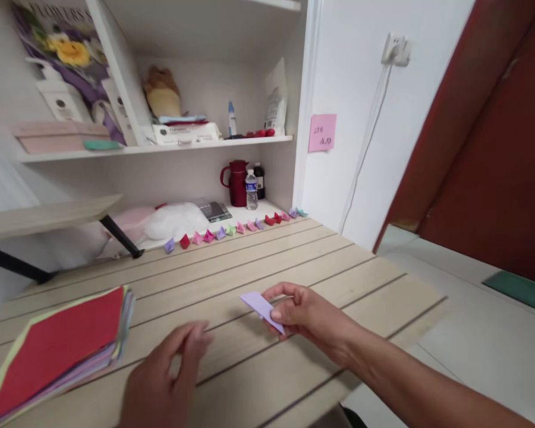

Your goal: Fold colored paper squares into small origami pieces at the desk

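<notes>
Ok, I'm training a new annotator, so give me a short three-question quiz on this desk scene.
1. True or false: the right hand holds a folded lilac paper.
2. Which colour is the top sheet of the paper stack? A) green B) red C) blue
3. Fill in: the row of small folded pieces lies along the ____ edge of the table.
Key: 1 true; 2 B; 3 far.

Bright, even, soft daylight with faint shadows. The left hand (pixel 160 380) is motion-blurred; the shelves (pixel 160 145) beyond the hands bend at the frame's edges.
</notes>
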Tool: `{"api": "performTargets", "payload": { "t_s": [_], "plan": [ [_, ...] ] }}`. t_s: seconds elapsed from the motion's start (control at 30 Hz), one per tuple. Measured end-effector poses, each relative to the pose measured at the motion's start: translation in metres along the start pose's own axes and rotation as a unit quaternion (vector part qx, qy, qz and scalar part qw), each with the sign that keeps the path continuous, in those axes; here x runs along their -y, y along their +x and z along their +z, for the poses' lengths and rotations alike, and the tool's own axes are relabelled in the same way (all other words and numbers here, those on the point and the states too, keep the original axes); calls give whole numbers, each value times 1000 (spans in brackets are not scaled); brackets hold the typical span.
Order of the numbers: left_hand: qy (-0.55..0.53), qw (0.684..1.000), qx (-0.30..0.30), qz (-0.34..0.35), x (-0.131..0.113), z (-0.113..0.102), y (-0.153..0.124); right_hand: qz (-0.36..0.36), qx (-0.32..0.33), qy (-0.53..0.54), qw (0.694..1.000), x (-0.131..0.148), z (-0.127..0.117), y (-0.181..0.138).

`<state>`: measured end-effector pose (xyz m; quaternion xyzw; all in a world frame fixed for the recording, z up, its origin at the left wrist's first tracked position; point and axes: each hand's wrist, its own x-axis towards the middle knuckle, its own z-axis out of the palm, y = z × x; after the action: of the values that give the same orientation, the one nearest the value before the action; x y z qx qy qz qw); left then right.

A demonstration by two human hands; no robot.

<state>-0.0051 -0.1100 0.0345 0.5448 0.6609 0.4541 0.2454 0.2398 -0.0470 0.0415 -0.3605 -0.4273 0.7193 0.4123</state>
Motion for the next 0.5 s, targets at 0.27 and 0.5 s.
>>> {"api": "performTargets", "payload": {
  "t_s": [0.27,0.5],
  "plan": [
    [-360,929,-22,-79,8,57,120,37,35,93,994,16,23,121],
    [-348,935,66,-7,31,78,118,89,37,95,991,-14,17,130]
  ]
}}
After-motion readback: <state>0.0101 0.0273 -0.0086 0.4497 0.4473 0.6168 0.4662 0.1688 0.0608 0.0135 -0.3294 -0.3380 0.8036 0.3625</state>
